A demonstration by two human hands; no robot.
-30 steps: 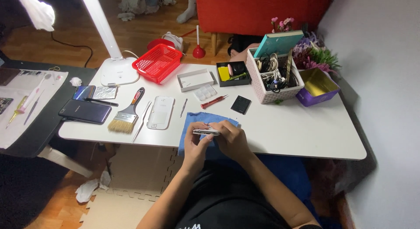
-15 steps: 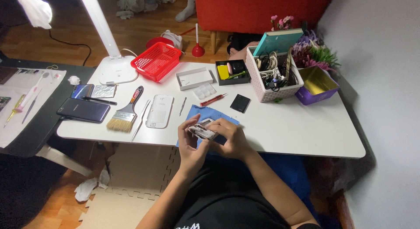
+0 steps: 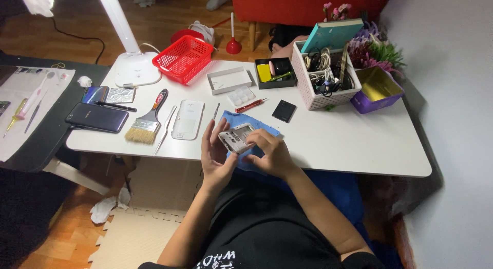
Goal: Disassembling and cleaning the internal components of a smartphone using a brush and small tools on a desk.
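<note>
Both hands hold a small opened phone body (image 3: 236,138), silver-white with its inner parts showing, tilted up above a blue mat (image 3: 245,120) at the front edge of the white table (image 3: 349,140). My left hand (image 3: 214,152) cups it from the left with the fingers upright. My right hand (image 3: 269,152) grips its right side, fingertips pressed on the top. A white phone back cover (image 3: 188,119) lies flat just left of the hands.
A paintbrush (image 3: 146,121), tweezers (image 3: 165,131), a dark phone (image 3: 97,118), a red-handled tool (image 3: 251,105) and a small black square part (image 3: 284,110) lie around. Behind stand a red basket (image 3: 183,58), a white lamp base (image 3: 134,68), a clear tray (image 3: 229,80), a white bin of cables (image 3: 323,76) and a purple box (image 3: 377,89).
The phone body has been lifted off the blue mat and tilted up; both hands have shifted from pressing it flat to holding it raised between them.
</note>
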